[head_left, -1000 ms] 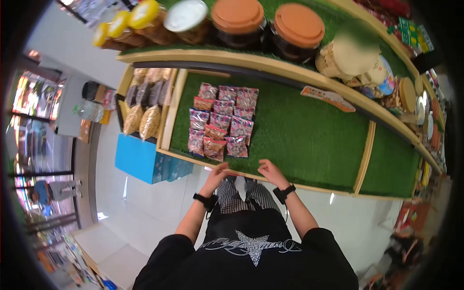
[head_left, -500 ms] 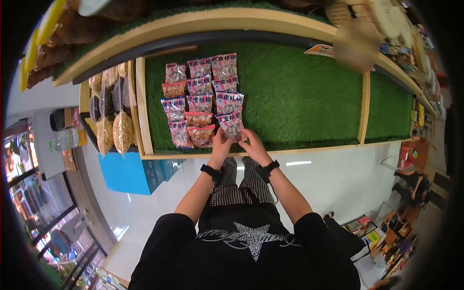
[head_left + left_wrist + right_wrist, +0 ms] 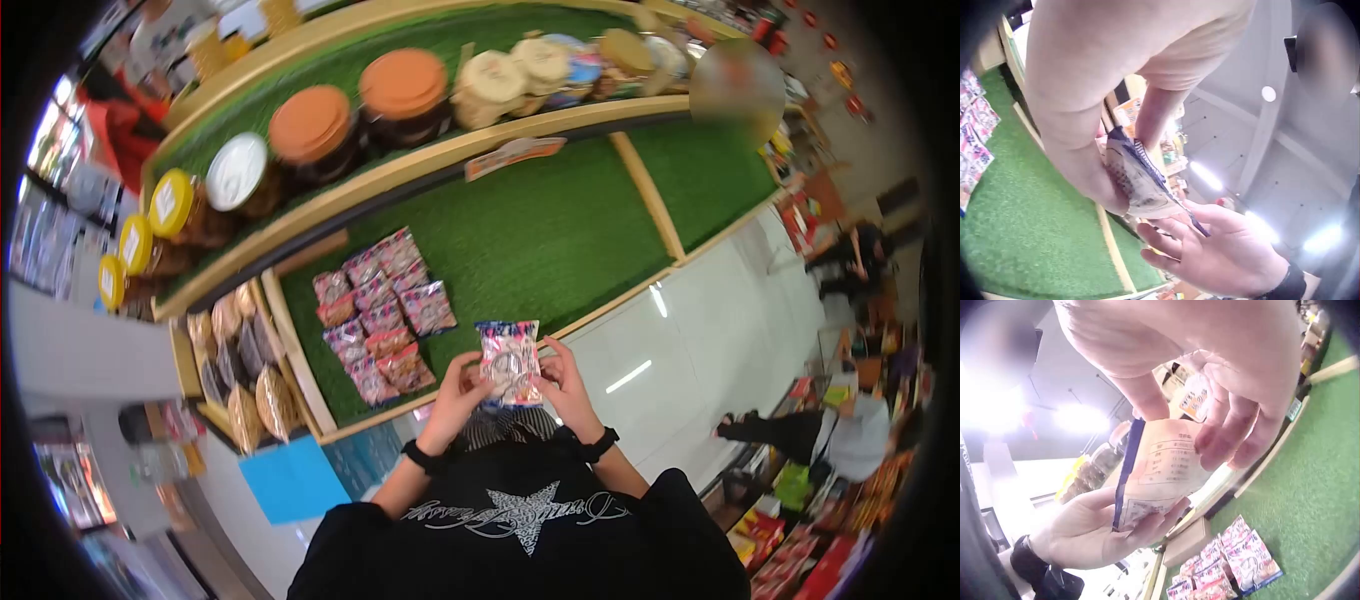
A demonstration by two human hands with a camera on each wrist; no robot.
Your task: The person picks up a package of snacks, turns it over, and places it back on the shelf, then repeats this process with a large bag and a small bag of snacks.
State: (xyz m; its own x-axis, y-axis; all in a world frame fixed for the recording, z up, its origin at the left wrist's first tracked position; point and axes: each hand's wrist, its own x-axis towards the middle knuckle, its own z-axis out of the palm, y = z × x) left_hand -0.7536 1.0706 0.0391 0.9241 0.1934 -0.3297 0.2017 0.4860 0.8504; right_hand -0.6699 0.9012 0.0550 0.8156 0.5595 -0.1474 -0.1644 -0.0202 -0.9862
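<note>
Both hands hold one pink, white and blue walnut packet (image 3: 510,358) up at the display's front edge, before the person's body. The left hand (image 3: 455,398) pinches its left side, and the right hand (image 3: 568,390) pinches its right side. Printed lines and a table show on the packet's back (image 3: 1163,465) in the right wrist view. Seen from the left wrist, the packet (image 3: 1138,178) is nearly edge-on between the fingers. Similar packets (image 3: 430,306) lie in rows on the green turf (image 3: 540,240), left of the hands.
A wooden rim (image 3: 590,318) borders the turf, and a divider (image 3: 648,200) crosses it at right. Lidded jars (image 3: 310,125) line the raised shelf behind. Bags of nuts (image 3: 275,400) fill the left bin above a blue box (image 3: 290,482).
Both hands were free, then took hold of the front packet in the right-hand row. That packet is now lifted off the turf towards the body. The head view has turned.
</note>
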